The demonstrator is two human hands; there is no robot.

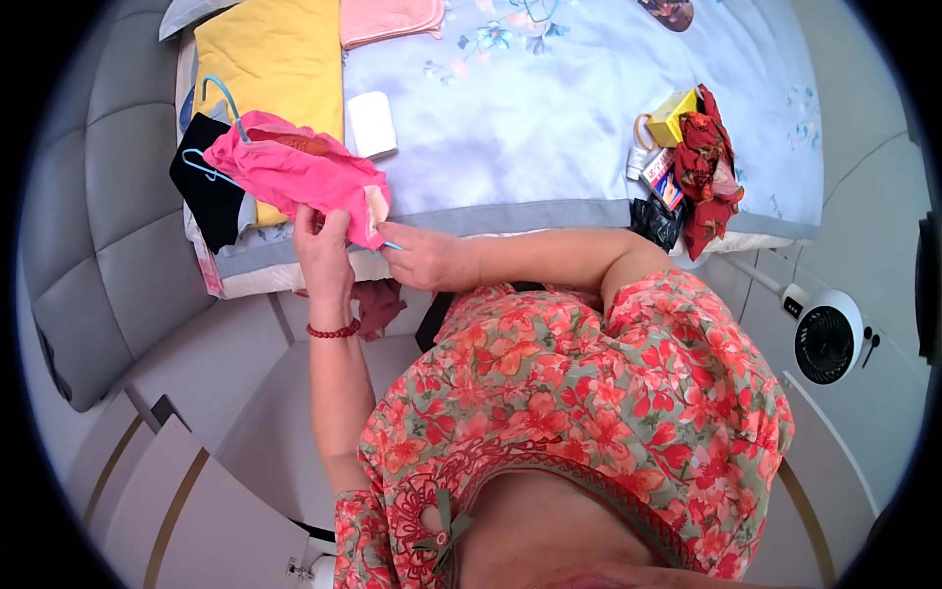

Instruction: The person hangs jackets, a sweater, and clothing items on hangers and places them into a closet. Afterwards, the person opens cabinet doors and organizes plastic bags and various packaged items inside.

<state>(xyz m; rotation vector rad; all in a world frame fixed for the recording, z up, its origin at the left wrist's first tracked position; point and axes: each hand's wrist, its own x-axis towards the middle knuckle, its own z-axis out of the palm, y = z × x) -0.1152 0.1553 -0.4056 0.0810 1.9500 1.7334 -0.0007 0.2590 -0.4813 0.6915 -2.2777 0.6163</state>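
A bright pink garment (285,167) hangs over a light blue hanger (224,96), whose hook sticks out at its upper left. My left hand (324,250), with a red bead bracelet at the wrist, is closed on the garment's lower edge. Beside it, my right hand (424,259) pinches the garment's near corner, where a bit of blue hanger shows at the fingertips. A pale patch shows on the cloth there. Left of the pink garment lies a black garment (204,187) with another blue hanger hook over it.
The bed (510,128) bears a folded yellow cloth (270,49), a pink towel (392,20) and a white pad (372,125). On its right are a yellow box (672,118), a white tube, a black bag and red patterned cloth (706,157). A fan (826,337) stands right.
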